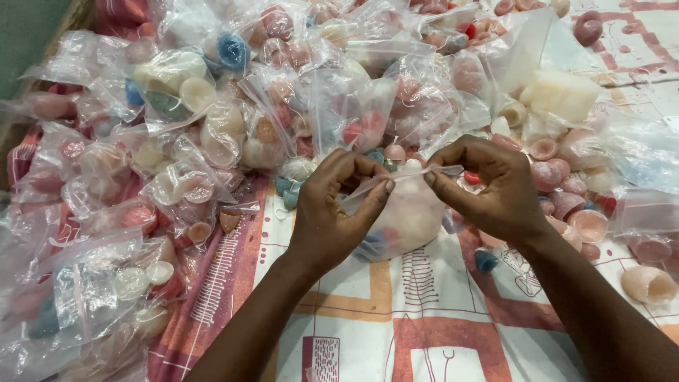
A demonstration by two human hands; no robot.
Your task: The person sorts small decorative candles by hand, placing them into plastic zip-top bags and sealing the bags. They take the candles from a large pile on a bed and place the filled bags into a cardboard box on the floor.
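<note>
Head view looks down on a surface covered by a patterned cloth in white, orange and red blocks with line drawings. Both hands meet at its middle: the left hand and the right hand each pinch the top edge of a clear plastic bag, fingers closed on the strip, the bag resting on the cloth between them and filled with pale and coloured dome-shaped pieces. Behind and to the left lies a heap of filled clear bags. Loose pink and cream dome pieces lie scattered to the right, near a whitish block.
</note>
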